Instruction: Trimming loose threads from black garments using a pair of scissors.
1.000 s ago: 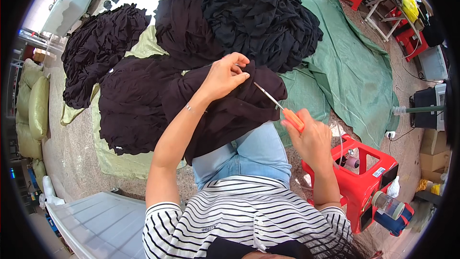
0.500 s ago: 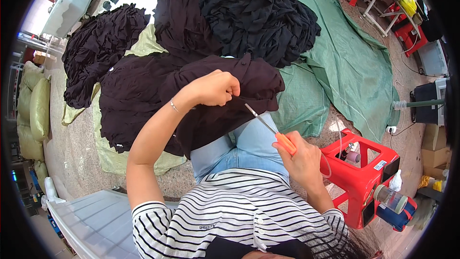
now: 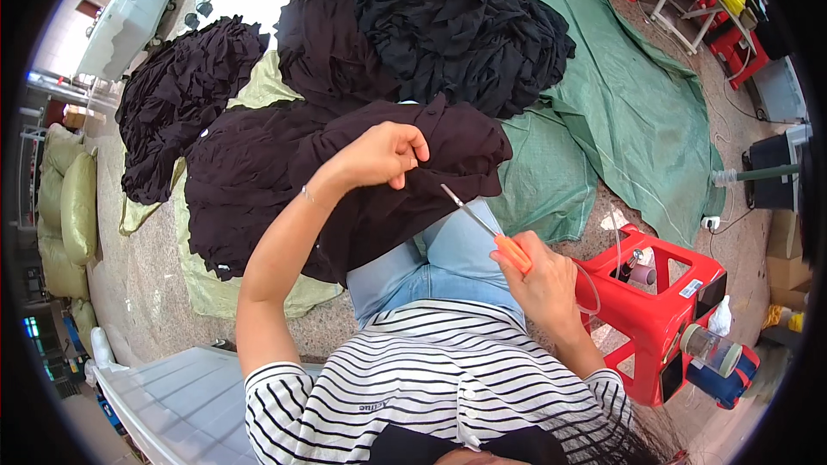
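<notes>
Green tarpaulin [image 3: 620,95] covers the floor, heaped with black cloth [image 3: 448,17] at the far side. Left hand [image 3: 379,155] pinches a dark garment [image 3: 284,181] draped over the lap. Just right and nearer, right hand [image 3: 543,280] is closed around orange-handled snips [image 3: 491,232], blades pointing toward the garment's edge.

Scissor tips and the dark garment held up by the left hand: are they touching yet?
Cannot tell. In the head view the scissors point at the dark garment gripped by the left hand; the tips overlap the cloth edge, hiding any gap.
</notes>
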The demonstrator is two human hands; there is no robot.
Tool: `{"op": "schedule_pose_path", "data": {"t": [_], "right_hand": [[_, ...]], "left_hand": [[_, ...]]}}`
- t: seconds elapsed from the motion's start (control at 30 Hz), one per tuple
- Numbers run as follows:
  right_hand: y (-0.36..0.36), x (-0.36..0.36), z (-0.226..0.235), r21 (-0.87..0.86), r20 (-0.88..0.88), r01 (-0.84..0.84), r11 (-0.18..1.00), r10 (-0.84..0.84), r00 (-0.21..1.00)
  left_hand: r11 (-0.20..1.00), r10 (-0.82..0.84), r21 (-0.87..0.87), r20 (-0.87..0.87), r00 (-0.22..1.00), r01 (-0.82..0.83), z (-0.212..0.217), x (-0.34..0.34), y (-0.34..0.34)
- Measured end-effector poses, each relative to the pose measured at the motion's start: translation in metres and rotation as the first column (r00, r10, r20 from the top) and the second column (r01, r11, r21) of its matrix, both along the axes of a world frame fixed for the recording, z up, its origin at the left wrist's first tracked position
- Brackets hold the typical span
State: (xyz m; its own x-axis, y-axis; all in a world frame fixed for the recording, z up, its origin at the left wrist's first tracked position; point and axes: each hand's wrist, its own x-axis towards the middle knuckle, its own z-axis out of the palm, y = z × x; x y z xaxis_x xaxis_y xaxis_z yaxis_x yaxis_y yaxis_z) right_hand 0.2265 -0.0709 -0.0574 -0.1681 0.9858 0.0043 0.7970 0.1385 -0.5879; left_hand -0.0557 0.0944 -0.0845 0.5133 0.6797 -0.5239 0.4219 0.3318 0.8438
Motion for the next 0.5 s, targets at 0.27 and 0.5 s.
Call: {"op": "schedule_pose_path", "data": {"t": [0.27, 0.5], "right_hand": [[-0.020, 0.029, 0.001, -0.089, 0.034, 0.152, 0.984, -0.150, 0.988], [-0.018, 0.027, -0.012, -0.097, 0.049, 0.127, 0.987, -0.123, 0.991]], "left_hand": [[0.630, -0.061, 0.565, -0.648, 0.759, 0.533, -0.002, 0.075, -0.049], [0.650, 0.057, 0.681, -0.486, 0.872, 0.336, -0.027, 0.077, -0.042]]}}
